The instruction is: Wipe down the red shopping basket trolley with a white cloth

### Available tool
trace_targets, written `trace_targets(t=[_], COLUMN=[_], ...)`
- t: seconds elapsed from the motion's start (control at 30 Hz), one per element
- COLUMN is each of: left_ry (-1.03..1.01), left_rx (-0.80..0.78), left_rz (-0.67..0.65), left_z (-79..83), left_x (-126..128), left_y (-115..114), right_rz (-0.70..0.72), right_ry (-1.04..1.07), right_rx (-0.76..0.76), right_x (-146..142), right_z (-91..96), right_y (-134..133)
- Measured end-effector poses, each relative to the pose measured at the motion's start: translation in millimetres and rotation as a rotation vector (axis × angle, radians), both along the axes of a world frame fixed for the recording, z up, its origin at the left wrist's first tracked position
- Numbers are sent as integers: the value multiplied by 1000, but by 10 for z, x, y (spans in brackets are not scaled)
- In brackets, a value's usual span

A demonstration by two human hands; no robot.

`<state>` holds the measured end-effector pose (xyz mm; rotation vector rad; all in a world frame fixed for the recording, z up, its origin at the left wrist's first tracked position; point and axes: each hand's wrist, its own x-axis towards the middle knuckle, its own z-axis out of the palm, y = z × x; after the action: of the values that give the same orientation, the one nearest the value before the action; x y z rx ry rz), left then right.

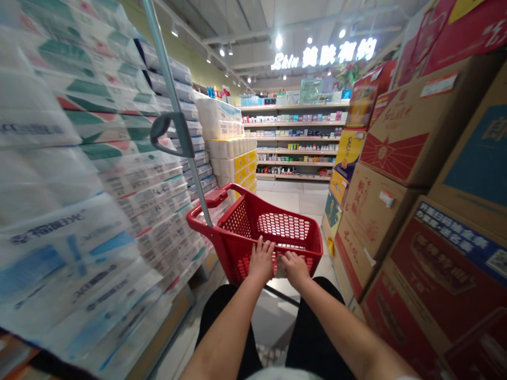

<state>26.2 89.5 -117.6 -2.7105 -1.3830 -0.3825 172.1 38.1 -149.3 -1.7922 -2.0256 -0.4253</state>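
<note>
A red plastic shopping basket cart (291, 224) with holes in its walls stands just in front of my knees. My left hand (261, 261) is at the near wall, its fingers hooked over the rim. Beside it, my right hand (293, 269) has its fingers curled at the same near rim. Between the two hands shows a small greyish-brown patch that I cannot make out. From the basket's left end rises a slanting metal pole (170, 84) with a grey loop grip (174, 136). The basket's floor is mostly hidden.
Stacked tissue packs (114, 158) form a wall on the left, with toilet-roll packs (229, 158) beyond. Printed cardboard cartons (396, 134) are piled high on the right. Shelves (295, 150) of small goods close the aisle under a lit sign. Pale floor tiles (291, 203) run between.
</note>
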Motion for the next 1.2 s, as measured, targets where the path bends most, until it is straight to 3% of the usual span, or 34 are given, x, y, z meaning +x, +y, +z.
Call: trace_targets(t=[0.17, 0.33, 0.5, 0.67, 0.83, 1.0, 1.2], left_ry=[21, 16, 17, 14, 15, 35, 5], left_rx=[8, 31, 29, 31, 33, 29, 28], left_rz=[0, -6, -9, -6, -5, -2, -12], left_z=[1, -1, -4, -1, 3, 20, -4], left_x=[11, 9, 13, 14, 14, 13, 15], left_y=[-8, -5, -1, -4, -7, -11, -3], right_rz=[-23, -51, -36, -80, -45, -76, -30], right_ry=[53, 40, 70, 57, 95, 54, 83], right_rx=[79, -21, 31, -73, 59, -19, 80], right_x=[29, 67, 76, 69, 67, 80, 87], right_z=[-4, 6, 59, 71, 91, 53, 117], right_y=[9, -1, -27, -20, 5, 5, 7])
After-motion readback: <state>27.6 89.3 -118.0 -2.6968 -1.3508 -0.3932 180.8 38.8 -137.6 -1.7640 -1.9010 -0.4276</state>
